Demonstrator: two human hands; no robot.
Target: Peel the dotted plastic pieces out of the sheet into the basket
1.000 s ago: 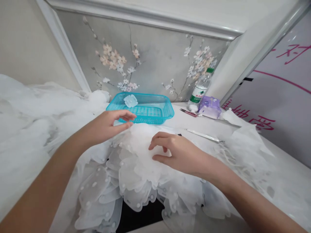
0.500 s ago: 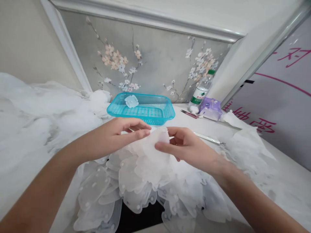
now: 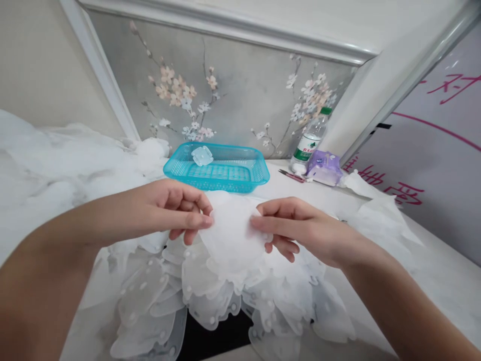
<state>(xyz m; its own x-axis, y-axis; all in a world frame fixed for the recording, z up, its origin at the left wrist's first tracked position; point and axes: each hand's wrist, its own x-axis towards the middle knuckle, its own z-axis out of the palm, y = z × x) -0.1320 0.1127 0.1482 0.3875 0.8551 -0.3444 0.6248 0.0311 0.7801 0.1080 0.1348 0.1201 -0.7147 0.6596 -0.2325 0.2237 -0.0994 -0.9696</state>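
My left hand [image 3: 176,210] and my right hand [image 3: 289,225] each pinch one side of a translucent white fabric petal [image 3: 229,235], holding it up between them just in front of a turquoise plastic basket [image 3: 214,186]. The petal's lower edge merges into a layered pile of white petals [image 3: 203,273] dotted with small round white studs. Both thumbs lie on top of the petal, with the fingers curled behind it. A translucent square piece [image 3: 202,156] rests in the basket's far left corner.
A heap of white tulle [image 3: 75,160] fills the left side. A water bottle [image 3: 310,140], a purple packet [image 3: 323,168] and pink-handled scissors [image 3: 291,176] lie against the far wall. Crumpled white fabric [image 3: 379,215] lies on the right of the white table [image 3: 436,271].
Both hands have closed on the petal's sides and raised it, spreading it out between them. The long metal tool visible earlier is now hidden behind my right hand and the fabric.
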